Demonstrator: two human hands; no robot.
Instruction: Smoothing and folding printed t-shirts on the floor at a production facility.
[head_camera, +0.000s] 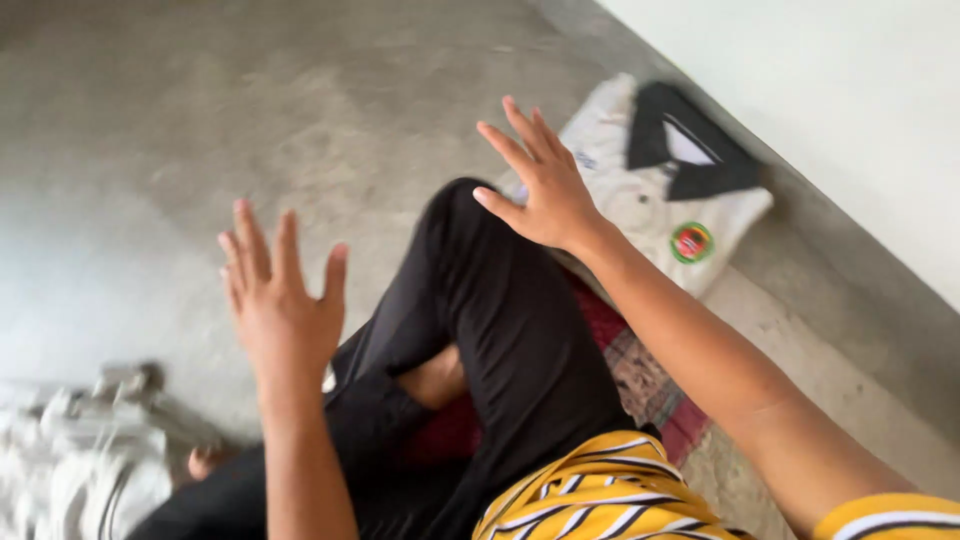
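Raising both hands with nothing in them, we see the left hand in the centre-left of the frame, fingers spread and palm down, and the right hand above centre, fingers also splayed. Nearest the right hand, just beyond it, a folded white shirt with a black collar lies by the wall. Black trousers fill the middle, a pale cloth heap sits lower left on the grey floor

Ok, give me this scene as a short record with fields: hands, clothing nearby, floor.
left hand: left hand open, fingers spread, holding nothing, raised above the grey concrete floor
right hand: right hand open, empty, in front of the folded white shirt with black collar
other cloth: blurred pale bundle of fabric at lower left
seat: red patterned mat
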